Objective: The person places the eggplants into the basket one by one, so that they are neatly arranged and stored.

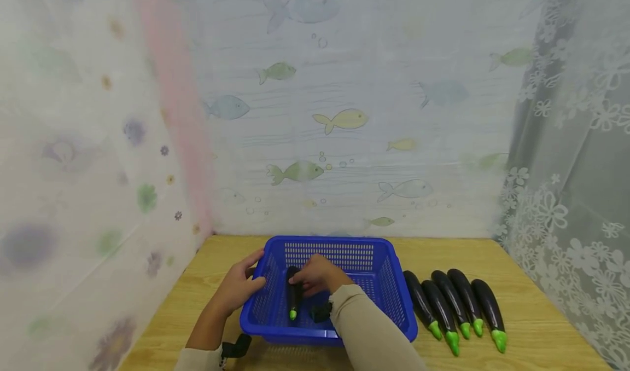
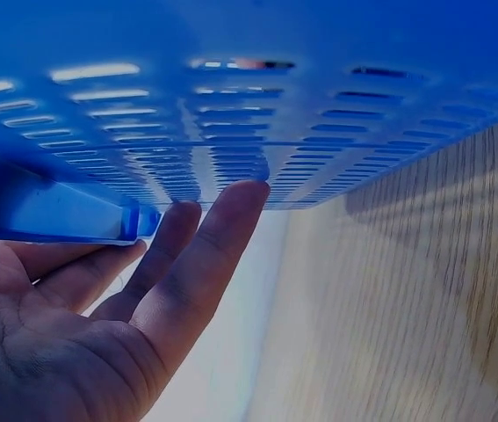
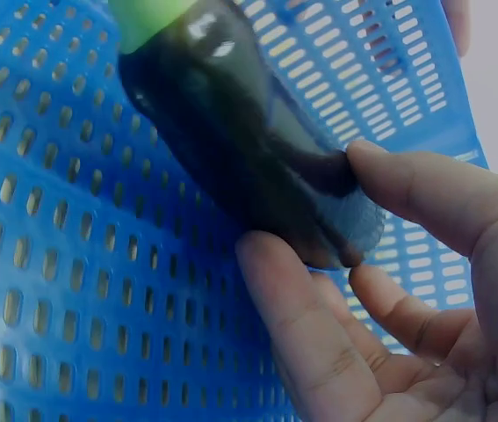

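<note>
A dark purple, nearly black eggplant [image 1: 293, 294] with a green cap lies lengthwise inside the blue plastic basket [image 1: 295, 335], near its left wall. My right hand [image 1: 319, 275] reaches into the basket and holds the eggplant at the end away from its cap. In the right wrist view, thumb and fingers pinch the eggplant [image 3: 231, 123] above the slotted floor. My left hand [image 1: 235, 289] grips the basket's left rim, thumb over the inner side. Seen from the left wrist, its fingers [image 2: 222, 246] reach under the rim along the outside of the slotted wall.
Several more eggplants [image 1: 448, 300] lie side by side on the wooden table [image 1: 531, 327], just right of the basket, green caps toward me. A fish-patterned curtain [image 1: 344, 157] hangs behind the table. Flowered sheets flank it left and right.
</note>
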`<state>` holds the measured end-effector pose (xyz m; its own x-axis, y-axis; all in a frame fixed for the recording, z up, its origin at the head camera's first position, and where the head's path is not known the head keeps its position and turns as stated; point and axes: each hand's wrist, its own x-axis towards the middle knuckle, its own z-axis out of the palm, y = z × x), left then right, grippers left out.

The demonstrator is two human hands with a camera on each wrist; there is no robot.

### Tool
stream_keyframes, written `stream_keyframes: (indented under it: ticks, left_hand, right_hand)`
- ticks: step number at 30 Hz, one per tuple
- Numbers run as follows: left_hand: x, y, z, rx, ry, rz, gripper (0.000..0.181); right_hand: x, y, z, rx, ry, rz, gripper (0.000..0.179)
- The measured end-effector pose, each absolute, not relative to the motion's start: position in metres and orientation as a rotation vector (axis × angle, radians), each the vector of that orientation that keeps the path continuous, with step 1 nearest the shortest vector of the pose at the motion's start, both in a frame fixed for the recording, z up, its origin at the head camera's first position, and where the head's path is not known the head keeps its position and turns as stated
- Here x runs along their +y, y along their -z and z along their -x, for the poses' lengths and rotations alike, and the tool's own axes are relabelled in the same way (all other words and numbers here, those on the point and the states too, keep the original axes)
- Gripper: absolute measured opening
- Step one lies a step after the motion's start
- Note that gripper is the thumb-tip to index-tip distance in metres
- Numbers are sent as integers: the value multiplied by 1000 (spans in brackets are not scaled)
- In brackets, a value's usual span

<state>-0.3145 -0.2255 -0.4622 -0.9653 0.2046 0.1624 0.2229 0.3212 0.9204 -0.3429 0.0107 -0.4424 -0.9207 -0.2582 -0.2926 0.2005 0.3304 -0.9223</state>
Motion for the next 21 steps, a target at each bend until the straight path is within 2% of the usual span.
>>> stream_keyframes:
  ticks: [3,5,14,21]
  left_hand:
    - [-225,462,314,-2545,1776,389,76]
    - [-225,462,314,-2547,1774,384,75]
    - [-225,461,315,-2534,1816,423,76]
    - [-225,461,315,-2530,1821,447,77]
  right_hand:
    - [7,443,343,2218,1603,48,29]
    - [5,445,344,2216,1592,48,26]
    - [-1,443,345,2240,1570,33,37]
    - [-2,444,349,2235,1559,16,31]
